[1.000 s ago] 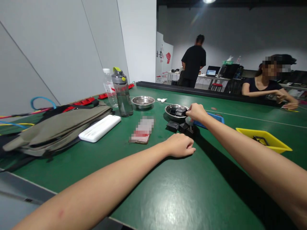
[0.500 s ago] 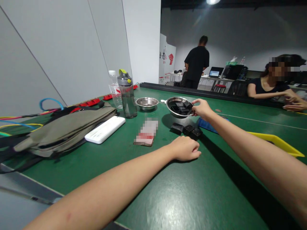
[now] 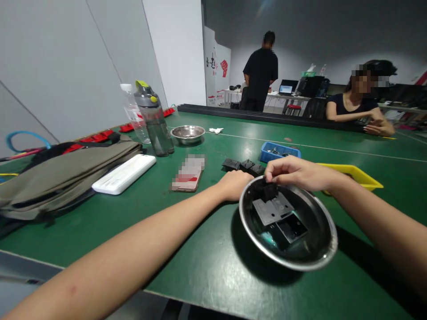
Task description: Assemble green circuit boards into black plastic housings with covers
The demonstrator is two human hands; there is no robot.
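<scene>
My right hand (image 3: 295, 172) pinches the far rim of a steel bowl (image 3: 328, 255), which hangs tilted over the near part of the table. Inside it lie several black plastic pieces, among them a flat plate (image 3: 267, 210) and an open square box (image 3: 292, 226). My left hand (image 3: 235, 184) rests on the table just left of the bowl, its fingers curled in a fist and partly hidden by the rim. Right behind that hand stand several small black boxes (image 3: 247, 166).
On the green table (image 3: 200, 249) are a blue tray (image 3: 278, 152) of small metal parts, a yellow tray (image 3: 358, 175), another steel bowl (image 3: 187, 134), a phone (image 3: 190, 173), a white power bank (image 3: 125, 174), two bottles (image 3: 151, 118) and a bag (image 3: 66, 173). A person (image 3: 356, 109) sits across.
My right hand has brought the bowl from the table's middle toward me and to the right. The black boxes stay put, and my left fist remains on the table. The view has shifted slightly.
</scene>
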